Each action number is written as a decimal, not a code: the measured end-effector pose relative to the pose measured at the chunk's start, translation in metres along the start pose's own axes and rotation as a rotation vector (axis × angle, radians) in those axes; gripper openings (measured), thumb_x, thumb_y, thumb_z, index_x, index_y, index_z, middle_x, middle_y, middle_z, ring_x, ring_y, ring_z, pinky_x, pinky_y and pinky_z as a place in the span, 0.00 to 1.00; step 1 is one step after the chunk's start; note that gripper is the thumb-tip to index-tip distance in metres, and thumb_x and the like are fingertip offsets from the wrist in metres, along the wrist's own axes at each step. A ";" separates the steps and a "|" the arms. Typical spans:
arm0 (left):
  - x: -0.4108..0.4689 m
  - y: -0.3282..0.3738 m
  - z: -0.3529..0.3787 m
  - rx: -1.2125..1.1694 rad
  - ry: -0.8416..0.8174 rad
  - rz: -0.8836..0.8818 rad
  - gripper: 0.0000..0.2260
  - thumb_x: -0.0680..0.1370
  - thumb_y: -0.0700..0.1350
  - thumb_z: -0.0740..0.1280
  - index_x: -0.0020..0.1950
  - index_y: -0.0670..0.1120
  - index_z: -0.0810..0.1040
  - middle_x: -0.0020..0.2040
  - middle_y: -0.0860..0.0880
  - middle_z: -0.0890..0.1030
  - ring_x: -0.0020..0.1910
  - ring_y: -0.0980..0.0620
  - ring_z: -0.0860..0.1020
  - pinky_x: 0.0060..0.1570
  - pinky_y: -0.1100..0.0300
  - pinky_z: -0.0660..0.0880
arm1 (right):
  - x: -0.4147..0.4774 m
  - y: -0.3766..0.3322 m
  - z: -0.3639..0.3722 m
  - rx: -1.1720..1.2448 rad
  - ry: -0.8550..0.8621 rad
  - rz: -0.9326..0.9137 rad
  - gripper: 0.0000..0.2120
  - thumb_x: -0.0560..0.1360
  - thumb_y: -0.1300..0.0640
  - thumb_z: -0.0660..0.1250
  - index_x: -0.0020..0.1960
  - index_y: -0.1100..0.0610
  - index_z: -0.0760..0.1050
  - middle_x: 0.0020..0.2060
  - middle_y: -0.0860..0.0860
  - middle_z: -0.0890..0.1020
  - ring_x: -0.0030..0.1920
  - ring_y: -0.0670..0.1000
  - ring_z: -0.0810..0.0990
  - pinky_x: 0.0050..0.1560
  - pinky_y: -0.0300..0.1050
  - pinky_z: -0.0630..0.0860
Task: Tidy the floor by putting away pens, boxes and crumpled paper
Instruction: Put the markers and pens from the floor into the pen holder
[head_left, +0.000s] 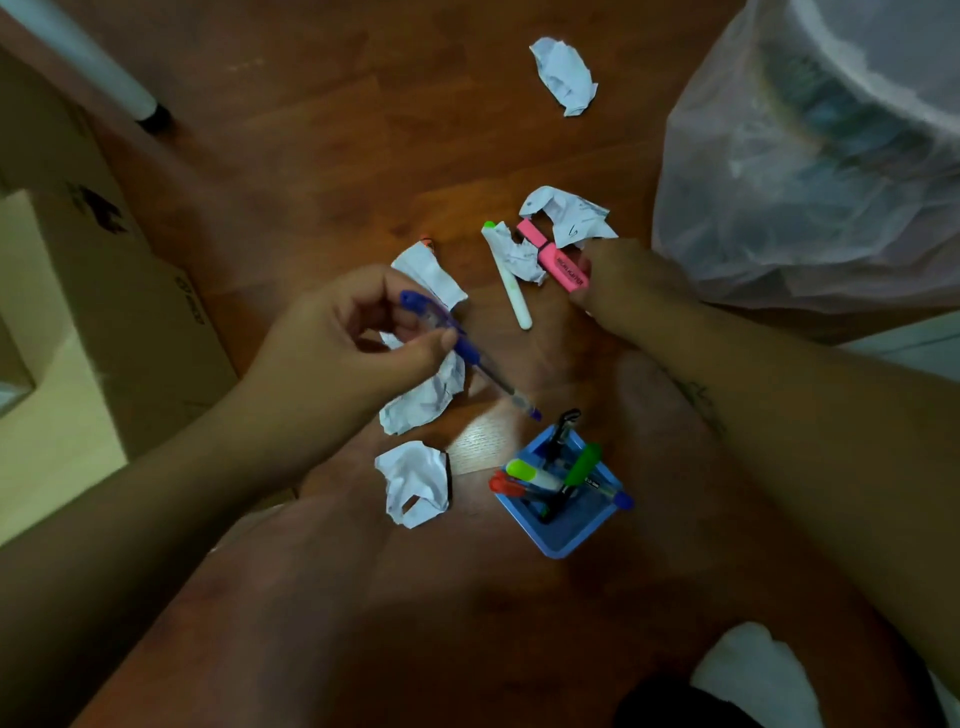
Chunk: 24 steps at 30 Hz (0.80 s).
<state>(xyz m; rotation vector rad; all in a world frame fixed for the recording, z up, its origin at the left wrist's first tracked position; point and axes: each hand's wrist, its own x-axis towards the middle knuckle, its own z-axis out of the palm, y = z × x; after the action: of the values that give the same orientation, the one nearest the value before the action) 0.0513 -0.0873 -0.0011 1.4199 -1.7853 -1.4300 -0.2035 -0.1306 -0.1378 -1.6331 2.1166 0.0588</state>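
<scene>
**Head view: floor inventory, both hands occupied**

- Left hand (332, 338): thumb and curled fingers pinch the upper barrel of a blue pen (483, 371), held above the wooden floor (337, 130), tip slanting down toward the pen holder.
- Right hand (623, 283): fingertips close on the near end of a pink highlighter (558, 262), which lies on the floor.
- White marker (506, 275), green cap: lies on the floor just beside the highlighter, with a small paper scrap (522, 257) across both.
- Blue pen holder (561, 530): square and upright, near the person, with several pens and highlighters standing in it at angles.
- Crumpled paper, loose on the floor: far ball (566, 75), well apart from the rest; written sheet (566, 210), touching the highlighter's far end; large sheet (431, 389), beneath the left hand; near ball (415, 483), just left of the holder.
- Orange pen tip (427, 241): peeks from under the large sheet.
- Lined bin (805, 208): far right.
- Cardboard box (130, 312): left.
</scene>
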 end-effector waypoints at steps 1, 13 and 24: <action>-0.006 0.001 -0.001 -0.031 -0.036 -0.029 0.05 0.72 0.42 0.75 0.45 0.46 0.81 0.43 0.45 0.84 0.43 0.49 0.82 0.46 0.55 0.79 | -0.001 0.002 -0.001 0.000 0.010 0.007 0.18 0.76 0.51 0.68 0.64 0.55 0.74 0.60 0.57 0.78 0.58 0.60 0.78 0.48 0.47 0.70; -0.021 -0.003 0.039 0.175 -0.368 -0.057 0.09 0.69 0.48 0.77 0.48 0.52 0.84 0.43 0.59 0.85 0.42 0.59 0.83 0.37 0.71 0.74 | -0.032 0.023 -0.022 0.484 -0.028 0.161 0.10 0.76 0.52 0.70 0.51 0.58 0.77 0.46 0.56 0.80 0.42 0.54 0.79 0.44 0.50 0.79; 0.071 -0.056 0.034 0.591 0.123 -0.025 0.03 0.78 0.44 0.69 0.48 0.46 0.80 0.43 0.51 0.81 0.35 0.57 0.75 0.34 0.70 0.68 | -0.096 0.045 -0.080 1.134 -0.129 0.073 0.02 0.75 0.52 0.69 0.44 0.47 0.78 0.39 0.45 0.85 0.40 0.45 0.79 0.39 0.41 0.67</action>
<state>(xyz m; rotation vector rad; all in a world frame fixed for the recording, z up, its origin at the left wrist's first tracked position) 0.0212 -0.1316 -0.0811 1.7638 -2.2170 -0.8233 -0.2540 -0.0549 -0.0403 -0.8189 1.5679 -0.8274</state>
